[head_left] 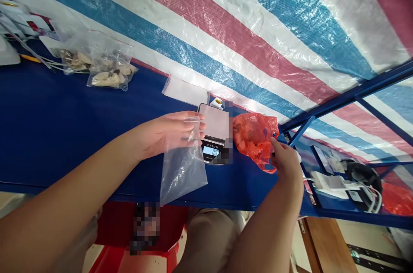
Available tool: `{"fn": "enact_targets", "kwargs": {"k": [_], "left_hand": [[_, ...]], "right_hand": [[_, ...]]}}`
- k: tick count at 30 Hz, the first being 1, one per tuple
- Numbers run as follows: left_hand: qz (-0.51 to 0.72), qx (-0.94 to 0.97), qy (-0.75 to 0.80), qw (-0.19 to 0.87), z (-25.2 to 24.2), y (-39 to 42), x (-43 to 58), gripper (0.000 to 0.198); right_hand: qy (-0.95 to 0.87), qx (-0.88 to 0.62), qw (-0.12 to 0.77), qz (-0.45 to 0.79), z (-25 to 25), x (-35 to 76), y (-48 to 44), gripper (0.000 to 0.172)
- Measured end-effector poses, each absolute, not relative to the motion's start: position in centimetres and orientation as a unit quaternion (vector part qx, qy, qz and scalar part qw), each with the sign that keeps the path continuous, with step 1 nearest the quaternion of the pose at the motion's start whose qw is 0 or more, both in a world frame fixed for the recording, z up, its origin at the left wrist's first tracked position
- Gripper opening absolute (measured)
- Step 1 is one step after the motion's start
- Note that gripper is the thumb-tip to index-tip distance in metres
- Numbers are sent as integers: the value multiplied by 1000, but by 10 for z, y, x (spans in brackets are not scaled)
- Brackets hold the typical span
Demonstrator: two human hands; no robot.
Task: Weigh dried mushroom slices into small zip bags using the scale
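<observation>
A clear plastic bag [185, 170] hangs flat from my left hand [161, 133], gripped near its top edge with the fingers stretched toward the scale. Just beyond the fingertips stands a small digital kitchen scale [214, 122], its lit display reading about 0.0 and its plate bare. To the right of the scale lies a crumpled red plastic bag [251, 133]; what it contains is hard to make out. My right hand [287, 159] is at this bag's right side, fingers closed on its edge, the fingertips partly hidden.
Clear bags of pale, sliced-looking pieces [109, 73] lie at the back left of the blue table [64, 135]. A white flat packet [185, 90] rests behind the scale. A blue metal frame [355, 96] rises at the right, with a power strip [329, 182] and cables beyond. Striped sheeting hangs behind.
</observation>
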State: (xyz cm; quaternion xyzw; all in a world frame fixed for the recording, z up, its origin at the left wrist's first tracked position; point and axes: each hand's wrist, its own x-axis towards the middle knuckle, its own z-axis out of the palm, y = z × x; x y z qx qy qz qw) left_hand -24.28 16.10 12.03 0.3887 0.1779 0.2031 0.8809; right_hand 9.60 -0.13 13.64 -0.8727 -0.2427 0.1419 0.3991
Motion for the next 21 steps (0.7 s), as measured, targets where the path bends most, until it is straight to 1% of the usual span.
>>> {"fn": "enact_targets", "kwargs": {"k": [4,7,9,11,13,14,16,18,21], "left_hand": [[198,374,182,888,122,160,-243,44],[200,365,182,891,123,161,-244,45],[201,361,185,891,124,161,-245,45],[201,357,185,893,124,161,-245,45],[201,352,179,897,125,161,-245,44],[202,348,174,899,125,160,-245,44],[207,338,166,903,125,159,-245,45],[210,328,161,907,125,159,-245,46],[213,316,156,911,124,160,-245,47]], "right_hand": [[-221,-836,466,188,147,99,26,33],[-269,-792,500,225,170,83,44,29],[-317,-758,502,270,190,67,57,31],[-375,-723,466,346,211,55,67,33],[-421,-704,395,414,230,54,69,34],[-430,-707,368,425,236,58,67,35],[-408,-744,356,391,238,73,56,39],[-341,-791,384,332,224,90,43,41],[-291,-835,329,332,185,105,34,41]]}}
